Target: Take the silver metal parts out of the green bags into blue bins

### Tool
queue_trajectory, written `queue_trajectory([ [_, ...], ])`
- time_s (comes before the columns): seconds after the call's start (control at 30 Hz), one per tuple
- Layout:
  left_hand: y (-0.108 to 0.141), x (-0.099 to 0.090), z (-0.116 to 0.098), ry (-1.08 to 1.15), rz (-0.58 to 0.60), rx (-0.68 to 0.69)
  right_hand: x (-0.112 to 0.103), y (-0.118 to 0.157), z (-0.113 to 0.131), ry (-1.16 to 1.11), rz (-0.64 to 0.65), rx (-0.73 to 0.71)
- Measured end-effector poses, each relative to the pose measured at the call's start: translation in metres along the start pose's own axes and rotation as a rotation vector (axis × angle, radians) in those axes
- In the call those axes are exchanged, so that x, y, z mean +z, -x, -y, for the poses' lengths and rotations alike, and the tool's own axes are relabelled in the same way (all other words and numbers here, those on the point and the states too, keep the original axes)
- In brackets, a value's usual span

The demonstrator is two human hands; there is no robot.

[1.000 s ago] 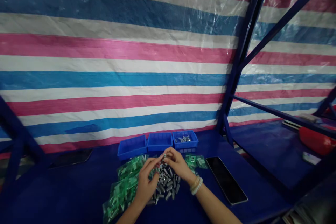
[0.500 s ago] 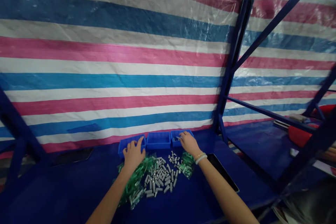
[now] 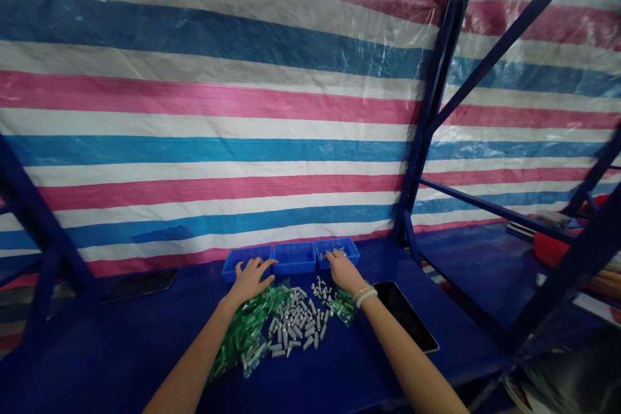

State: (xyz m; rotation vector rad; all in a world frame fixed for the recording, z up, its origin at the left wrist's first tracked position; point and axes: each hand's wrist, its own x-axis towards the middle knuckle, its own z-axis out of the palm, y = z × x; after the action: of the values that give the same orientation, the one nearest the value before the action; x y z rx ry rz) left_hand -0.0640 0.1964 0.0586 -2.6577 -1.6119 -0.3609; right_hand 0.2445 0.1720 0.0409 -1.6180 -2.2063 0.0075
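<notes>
My left hand (image 3: 251,279) is open, fingers spread and slightly curved at the front of the left blue tray (image 3: 233,269); nothing shows between them. My right hand (image 3: 342,271) reaches to the front of the right blue tray (image 3: 353,250), its fingers bent together. Whatever they may hold is hidden. Small silvery pieces (image 3: 341,250) lie in that tray. Between them stands the middle blue tray (image 3: 294,257). Below the hands lie a heap of grey plugs (image 3: 299,323), small silvery screws (image 3: 320,291), green plastic bags (image 3: 242,330) and a smaller green bag (image 3: 344,306).
A dark tablet-like slab (image 3: 406,315) lies right of my right wrist, and another flat dark object (image 3: 140,284) at far left. A blue metal post (image 3: 417,162) rises at right. A striped sheet (image 3: 218,149) hangs behind the blue table (image 3: 145,343).
My left hand has shifted right, toward the middle tray. My right hand has drawn down and slightly left, uncovering the silvery pieces in the right tray.
</notes>
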Motion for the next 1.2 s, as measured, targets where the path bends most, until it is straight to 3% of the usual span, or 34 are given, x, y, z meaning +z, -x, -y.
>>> queue_trajectory([
  [0.27,0.011,-0.001,-0.011,-0.011,-0.052,0.033,-0.005,0.001,-0.004,-0.079,-0.053,-0.041],
  [0.4,0.019,-0.008,-0.025,-0.078,-0.292,0.001,-0.012,0.017,0.008,-0.116,-0.109,-0.024],
  [0.5,0.026,-0.012,-0.041,-0.035,-0.412,0.023,-0.011,0.031,0.023,-0.139,-0.053,-0.072],
  [0.7,0.032,-0.01,-0.069,0.15,-0.473,0.041,0.002,0.03,0.055,-0.131,0.051,-0.095],
  [0.93,0.038,-0.003,-0.08,0.164,-0.507,0.129,0.014,0.011,0.072,-0.139,0.106,-0.021],
  [1.2,0.053,-0.001,-0.094,0.33,-0.526,0.173,0.007,0.021,0.076,-0.313,-0.019,0.088],
])
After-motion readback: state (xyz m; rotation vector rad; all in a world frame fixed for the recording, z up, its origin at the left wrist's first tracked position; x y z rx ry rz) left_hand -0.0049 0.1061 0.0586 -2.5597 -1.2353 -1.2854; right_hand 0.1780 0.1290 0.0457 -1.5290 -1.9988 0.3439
